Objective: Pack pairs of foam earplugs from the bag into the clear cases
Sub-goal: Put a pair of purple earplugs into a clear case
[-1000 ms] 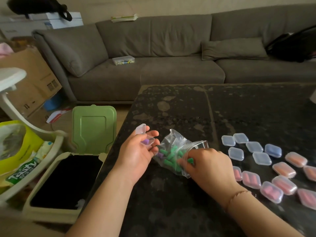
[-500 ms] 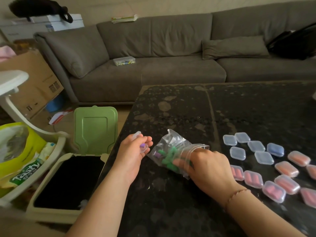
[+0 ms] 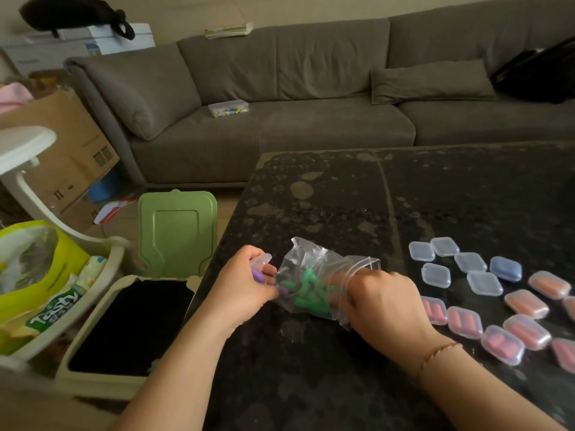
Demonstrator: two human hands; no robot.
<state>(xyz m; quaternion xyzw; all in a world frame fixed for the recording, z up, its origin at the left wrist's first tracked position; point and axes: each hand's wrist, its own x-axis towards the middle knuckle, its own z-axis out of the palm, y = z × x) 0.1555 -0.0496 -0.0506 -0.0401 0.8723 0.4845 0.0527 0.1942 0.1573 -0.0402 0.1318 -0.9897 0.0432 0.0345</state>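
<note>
On the speckled dark table (image 3: 311, 188), the right hand (image 3: 382, 303) reached, fingers hidden, inside the crinkly clear bag (image 3: 314, 265) of green foam earplugs (image 3: 306, 290), while the left hand (image 3: 241, 286), now touching the bag, pinched a small clear case (image 3: 260, 262).

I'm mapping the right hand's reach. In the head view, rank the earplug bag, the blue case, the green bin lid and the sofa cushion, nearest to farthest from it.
From the right hand:
1. Earplug bag, around its fingers.
2. Blue case, to its right on the table.
3. Green bin lid, left, off the table.
4. Sofa cushion, far behind.
</note>
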